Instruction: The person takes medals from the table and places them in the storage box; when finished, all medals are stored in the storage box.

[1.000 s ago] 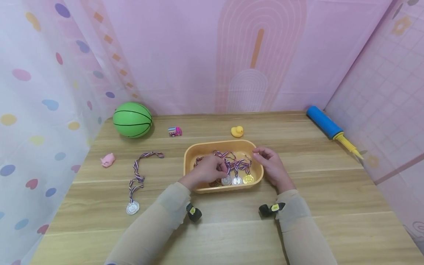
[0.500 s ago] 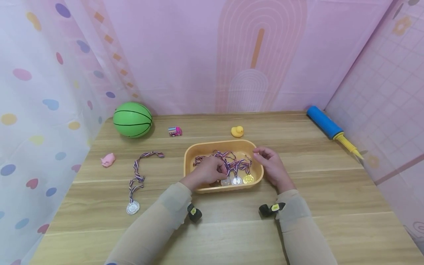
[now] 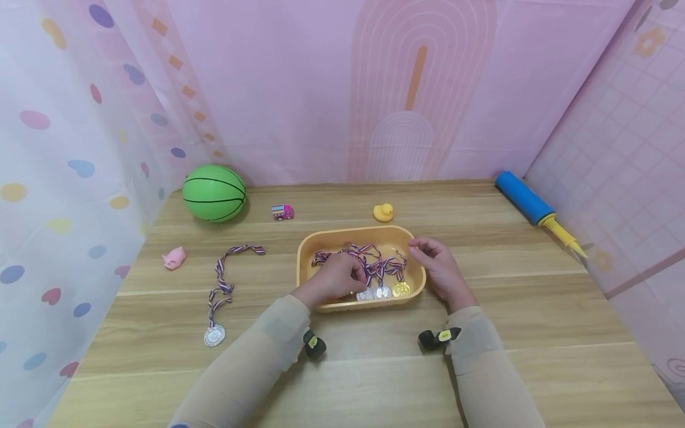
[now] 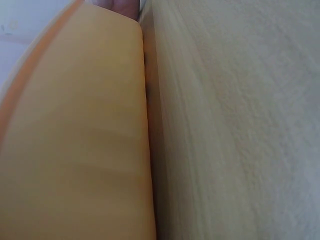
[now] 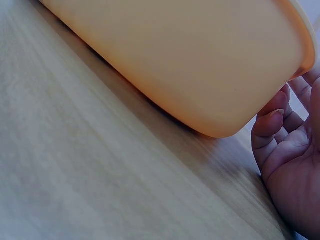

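Observation:
In the head view, a yellow-orange plastic basin stands mid-table, holding several medals on striped ribbons. My left hand reaches in over the near left side; thumb and index finger pinch the ribbon of a silver medal. Right of that lie another silver medal and a gold medal. At the basin's right end, my right hand holds the rim; the right wrist view has its curled fingers against the outer wall. Only the basin's side wall and a bit of hand show in the left wrist view.
Left of the basin lies a silver medal with its ribbon stretched out. Farther off are a pink toy pig, a green ball, a toy truck, a yellow rubber duck and a blue hand pump.
The silver medal by my left fingers has shifted slightly toward the basin's near wall, and the one beside it a little to the left. My right hand stays at the rim.

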Available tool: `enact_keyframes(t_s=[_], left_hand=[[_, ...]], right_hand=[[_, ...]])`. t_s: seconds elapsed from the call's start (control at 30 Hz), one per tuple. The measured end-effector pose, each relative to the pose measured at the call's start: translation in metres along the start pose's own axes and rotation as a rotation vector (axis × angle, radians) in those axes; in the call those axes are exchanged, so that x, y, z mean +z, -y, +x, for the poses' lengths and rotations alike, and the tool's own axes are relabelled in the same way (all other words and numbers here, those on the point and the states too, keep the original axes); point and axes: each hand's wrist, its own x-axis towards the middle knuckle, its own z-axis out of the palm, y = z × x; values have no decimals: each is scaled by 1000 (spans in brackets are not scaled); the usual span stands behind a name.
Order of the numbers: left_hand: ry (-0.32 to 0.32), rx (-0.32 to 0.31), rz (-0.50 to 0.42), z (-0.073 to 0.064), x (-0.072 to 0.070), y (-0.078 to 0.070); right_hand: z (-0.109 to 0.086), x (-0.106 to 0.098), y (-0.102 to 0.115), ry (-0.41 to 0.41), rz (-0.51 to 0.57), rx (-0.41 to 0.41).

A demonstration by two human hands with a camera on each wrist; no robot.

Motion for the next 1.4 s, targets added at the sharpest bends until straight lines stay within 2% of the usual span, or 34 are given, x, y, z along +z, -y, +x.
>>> enact_keyframes(t_s=[0.1, 0.23, 0.4, 0.53, 0.67, 0.77, 0.87, 1.0, 1.1, 1.27, 1.4], left_hand=[[-4, 4, 8, -1, 0, 0], [2, -15, -26, -3, -3, -2], [4, -47, -70, -9, -12, -11], [-51, -12, -57, -16, -28, -18], [-134, 15, -100, -31, -48, -19], [-189, 14, -145, -49, -64, -13], [-249, -9, -148, -73, -80, -1], [-357, -69, -59, -109, -99, 24], [-403, -137, -47, -137, -109, 46], [-480, -197, -73, -175, -117, 77], [-525, -244, -77, -198, -115, 99]], right_hand=[[0, 0, -1, 3, 6, -5], [0, 1, -1, 4, 9, -7], [-1, 2, 0, 1, 5, 0], [-1, 2, 1, 1, 3, 4], [-1, 2, 1, 1, 3, 3], [-1, 2, 1, 1, 6, 2], [0, 2, 0, 1, 8, 3], [0, 2, 0, 1, 4, 7], [-1, 2, 1, 1, -3, 11], [-1, 1, 2, -2, -16, 14], [-1, 1, 3, -3, -20, 21]])
